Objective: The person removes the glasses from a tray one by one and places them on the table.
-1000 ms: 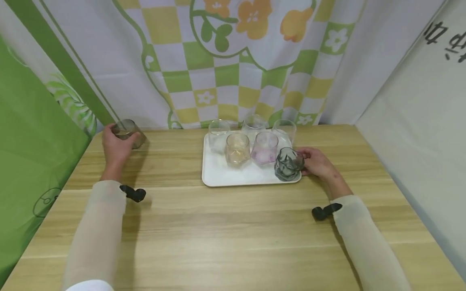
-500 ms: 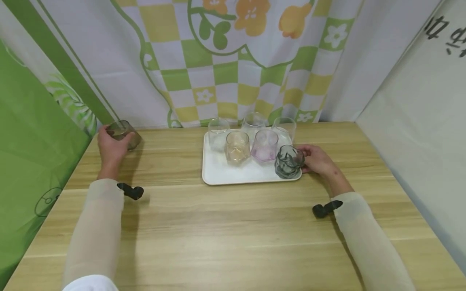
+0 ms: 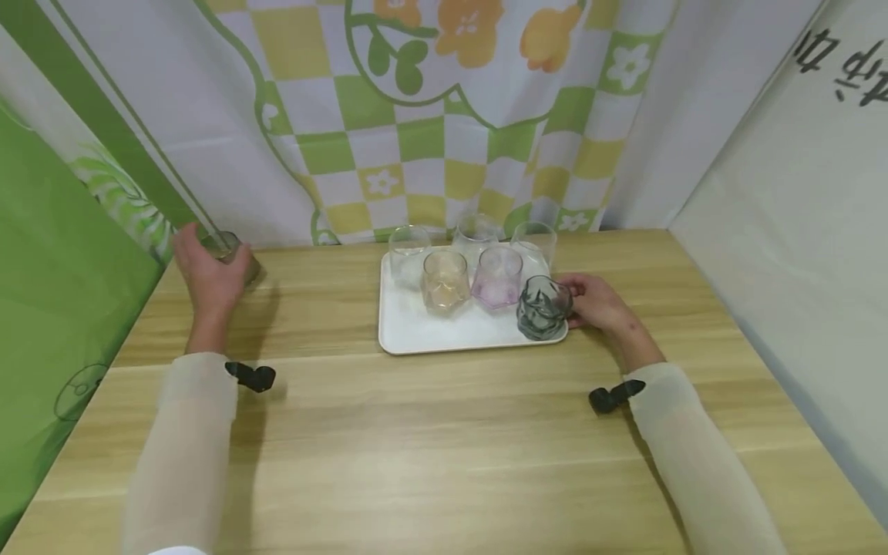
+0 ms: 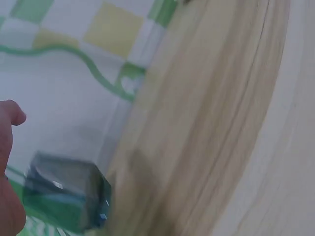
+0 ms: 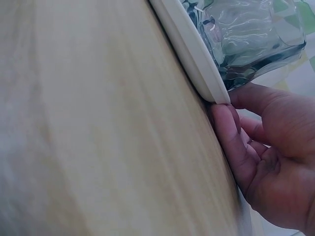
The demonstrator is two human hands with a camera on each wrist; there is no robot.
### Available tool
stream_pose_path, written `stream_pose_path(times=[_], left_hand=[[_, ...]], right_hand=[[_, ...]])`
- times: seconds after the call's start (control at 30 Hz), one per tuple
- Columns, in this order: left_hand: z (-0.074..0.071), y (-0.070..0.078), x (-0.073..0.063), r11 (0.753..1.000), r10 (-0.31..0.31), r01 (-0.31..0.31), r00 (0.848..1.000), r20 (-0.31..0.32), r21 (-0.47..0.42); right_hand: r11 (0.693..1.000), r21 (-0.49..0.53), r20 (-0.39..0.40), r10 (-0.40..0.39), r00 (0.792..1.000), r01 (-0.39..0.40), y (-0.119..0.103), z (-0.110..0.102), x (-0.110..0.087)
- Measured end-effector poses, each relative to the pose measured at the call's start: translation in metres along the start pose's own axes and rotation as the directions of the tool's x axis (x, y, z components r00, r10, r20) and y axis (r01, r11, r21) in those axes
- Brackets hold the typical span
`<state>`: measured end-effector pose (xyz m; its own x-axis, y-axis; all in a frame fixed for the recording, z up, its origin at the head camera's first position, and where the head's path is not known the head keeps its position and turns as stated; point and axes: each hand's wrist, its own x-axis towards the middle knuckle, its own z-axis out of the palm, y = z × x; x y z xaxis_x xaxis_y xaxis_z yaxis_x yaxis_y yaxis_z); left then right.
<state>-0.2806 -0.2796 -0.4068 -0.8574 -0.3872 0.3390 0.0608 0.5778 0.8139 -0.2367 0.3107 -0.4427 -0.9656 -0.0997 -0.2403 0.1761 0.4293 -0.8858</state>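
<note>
We can read no text for certain. In the head view we see large dark characters (image 3: 860,65) on the white wall (image 3: 770,200), beyond the right hand (image 3: 600,304) and farther to its right, well apart from it. They look like Chinese script, set at a slant, the leftmost close to the wall's far edge and the last ones running up to the right border of our view, too incomplete for us to make out wording.

The wood-grain table (image 3: 416,432) bears a white tray (image 3: 416,331) and, near its far left corner, a dark glass (image 4: 61,191).
</note>
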Motion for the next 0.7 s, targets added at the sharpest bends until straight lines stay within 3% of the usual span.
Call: stream_pose_path(times=[0.07,0.13,0.27,0.47,0.7], left_hand=[[0.006,0.011,-0.006,0.991,0.126,-0.129,0.990,-0.059,-0.034],[0.013,0.021,-0.013,0.967,0.241,-0.247,0.967,-0.086,-0.064],[0.029,0.037,-0.027,0.921,0.370,-0.375,0.927,-0.065,-0.100],[0.054,0.054,-0.045,0.899,0.421,-0.408,0.905,0.056,-0.158],[0.083,0.070,-0.067,0.890,0.432,-0.377,0.878,0.207,-0.258]], right_hand=[[1.000,0.006,0.008,0.004,1.000,-0.004,0.000,0.000,0.000],[1.000,0.013,0.008,0.006,1.000,-0.006,0.001,0.000,0.000],[1.000,0.014,-0.006,-0.003,1.000,0.003,0.000,0.001,0.001],[1.000,0.006,-0.007,0.004,1.000,-0.004,-0.001,0.003,0.000],[1.000,0.004,-0.014,-0.003,1.000,0.003,-0.002,0.002,-0.001]])
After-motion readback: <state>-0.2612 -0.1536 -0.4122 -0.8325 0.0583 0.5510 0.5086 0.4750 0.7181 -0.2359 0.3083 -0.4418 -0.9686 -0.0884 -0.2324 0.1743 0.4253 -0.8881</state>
